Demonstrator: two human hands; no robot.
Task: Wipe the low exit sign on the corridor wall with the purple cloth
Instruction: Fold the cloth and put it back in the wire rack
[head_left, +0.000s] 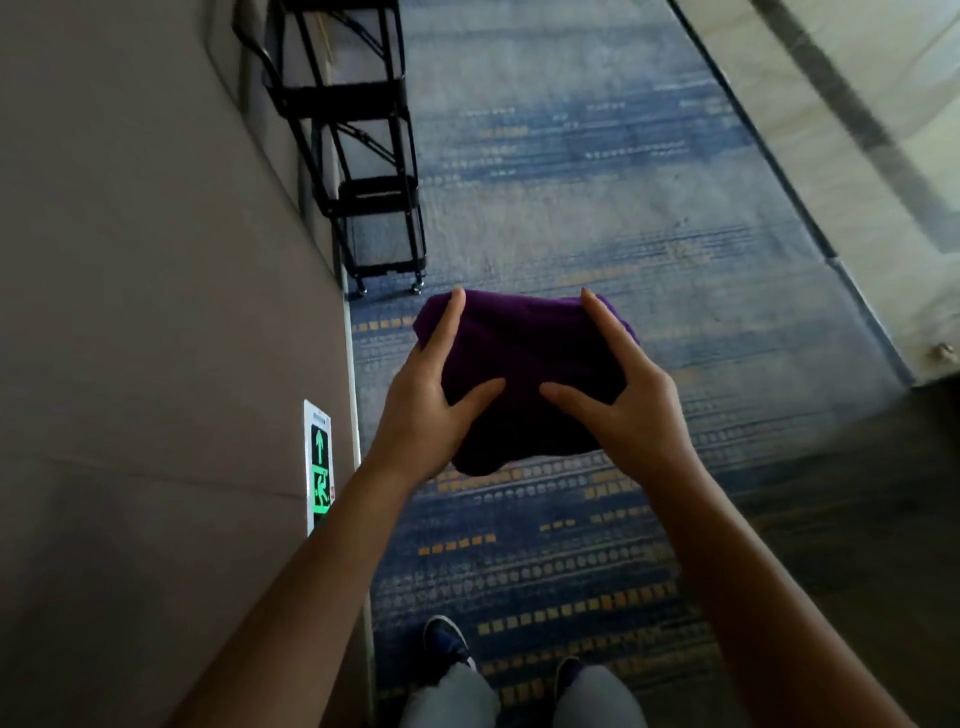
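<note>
A folded purple cloth (524, 358) hangs in the air in front of me, over the carpet. My left hand (434, 400) grips its left side and my right hand (623, 395) grips its right side, thumbs on top and fingers stretched along the edges. The low exit sign (320, 467) is a narrow white plate with a glowing green arrow and running figure, fixed to the beige wall (156, 312) just above the floor, down and to the left of my left wrist. The cloth is apart from the sign.
A black wheeled metal cart (358, 156) stands against the left wall farther along the corridor. Blue and yellow patterned carpet (597, 208) covers the floor. The opposite wall (857, 156) runs along the right. My two shoes (447, 644) show at the bottom.
</note>
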